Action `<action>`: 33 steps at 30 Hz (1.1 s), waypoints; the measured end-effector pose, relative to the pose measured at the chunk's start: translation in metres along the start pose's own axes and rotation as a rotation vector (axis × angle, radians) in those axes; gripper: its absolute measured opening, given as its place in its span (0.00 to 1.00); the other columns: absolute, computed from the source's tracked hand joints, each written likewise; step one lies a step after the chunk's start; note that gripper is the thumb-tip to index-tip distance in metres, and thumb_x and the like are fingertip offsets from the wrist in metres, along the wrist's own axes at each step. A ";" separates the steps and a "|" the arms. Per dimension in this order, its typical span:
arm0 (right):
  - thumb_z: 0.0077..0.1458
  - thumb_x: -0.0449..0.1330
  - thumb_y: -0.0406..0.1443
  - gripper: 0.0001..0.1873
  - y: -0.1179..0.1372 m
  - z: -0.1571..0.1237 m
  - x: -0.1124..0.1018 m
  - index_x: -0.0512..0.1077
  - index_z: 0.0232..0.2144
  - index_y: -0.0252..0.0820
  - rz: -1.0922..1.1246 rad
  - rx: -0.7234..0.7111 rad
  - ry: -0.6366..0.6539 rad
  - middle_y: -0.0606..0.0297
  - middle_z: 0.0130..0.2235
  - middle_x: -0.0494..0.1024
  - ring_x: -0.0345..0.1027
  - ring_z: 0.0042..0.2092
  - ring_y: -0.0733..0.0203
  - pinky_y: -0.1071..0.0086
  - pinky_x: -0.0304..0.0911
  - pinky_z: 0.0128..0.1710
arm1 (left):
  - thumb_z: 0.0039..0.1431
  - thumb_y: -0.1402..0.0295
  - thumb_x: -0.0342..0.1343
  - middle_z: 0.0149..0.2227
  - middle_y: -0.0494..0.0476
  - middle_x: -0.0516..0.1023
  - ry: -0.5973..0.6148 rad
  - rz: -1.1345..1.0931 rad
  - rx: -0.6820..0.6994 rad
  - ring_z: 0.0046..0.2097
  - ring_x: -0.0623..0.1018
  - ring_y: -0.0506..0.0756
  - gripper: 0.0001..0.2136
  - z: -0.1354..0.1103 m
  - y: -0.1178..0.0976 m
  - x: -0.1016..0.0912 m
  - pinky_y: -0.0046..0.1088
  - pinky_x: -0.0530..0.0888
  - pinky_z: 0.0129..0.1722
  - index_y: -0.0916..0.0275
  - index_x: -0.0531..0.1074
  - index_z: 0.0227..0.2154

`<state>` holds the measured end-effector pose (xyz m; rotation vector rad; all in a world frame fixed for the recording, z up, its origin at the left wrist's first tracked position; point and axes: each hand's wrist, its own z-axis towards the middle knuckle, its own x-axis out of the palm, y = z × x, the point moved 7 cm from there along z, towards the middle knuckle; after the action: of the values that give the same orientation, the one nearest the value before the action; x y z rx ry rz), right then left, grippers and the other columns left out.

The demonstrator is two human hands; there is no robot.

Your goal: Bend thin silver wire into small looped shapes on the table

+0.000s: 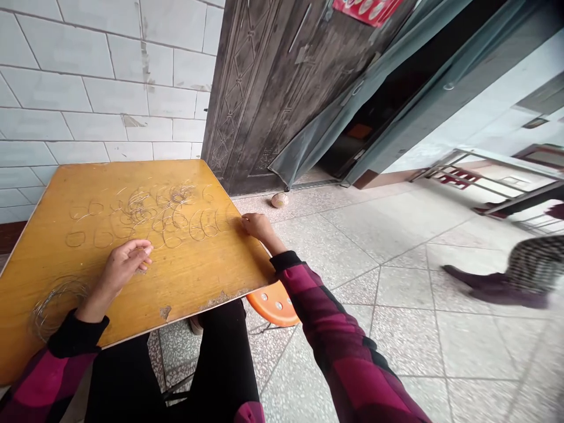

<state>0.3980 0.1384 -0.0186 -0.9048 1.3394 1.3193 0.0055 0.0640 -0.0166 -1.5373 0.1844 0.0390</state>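
Left hand [124, 265] fingers curl loosely at the board's [198, 276] middle; I cannot tell if they pinch anything. Right hand [257, 225], fingers bent narrow, rests at the board's right edge, touching the rings [170, 217]. These are thin, light, springy wire loops, probably easily bent, so pinch one by its rim. A wire coil [55, 305] lies near-left on the worn, glossy wood.

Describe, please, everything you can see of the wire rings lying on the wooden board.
The wire rings are many thin, pale, metal-looking loops lying flat on the wooden board. Outer ones lie singly in rough rows; the middle ones overlap in a tangle. The right hand rests at their right end, the left hand on their near side.
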 end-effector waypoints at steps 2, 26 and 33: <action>0.60 0.52 0.36 0.16 0.000 -0.014 -0.004 0.77 0.43 0.34 -0.003 0.018 -0.036 0.47 0.41 0.80 0.75 0.41 0.52 0.66 0.64 0.41 | 0.47 0.57 0.63 0.31 0.57 0.79 -0.042 -0.014 0.043 0.28 0.77 0.53 0.16 -0.002 -0.010 -0.006 0.26 0.73 0.25 0.64 0.74 0.34; 0.62 0.53 0.31 0.09 0.381 -0.229 0.039 0.72 0.42 0.36 0.065 -1.417 0.221 0.54 0.43 0.73 0.66 0.45 0.55 0.63 0.66 0.40 | 0.57 0.58 0.56 0.60 0.68 0.62 -0.397 1.013 0.224 0.61 0.65 0.66 0.24 -0.174 0.037 -0.128 0.48 0.65 0.58 0.60 0.64 0.56; 0.63 0.45 0.27 0.14 0.390 -0.259 0.071 0.72 0.35 0.30 -0.104 -1.503 0.169 0.48 0.38 0.74 0.68 0.41 0.52 0.64 0.66 0.29 | 0.59 0.63 0.55 0.59 0.65 0.64 -0.365 1.002 0.220 0.58 0.69 0.64 0.19 -0.173 0.034 -0.136 0.47 0.67 0.57 0.58 0.66 0.53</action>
<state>-0.0326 -0.0588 -0.0253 -2.0274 0.1526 2.1435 -0.1493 -0.0947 -0.0350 -1.0649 0.6253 1.0455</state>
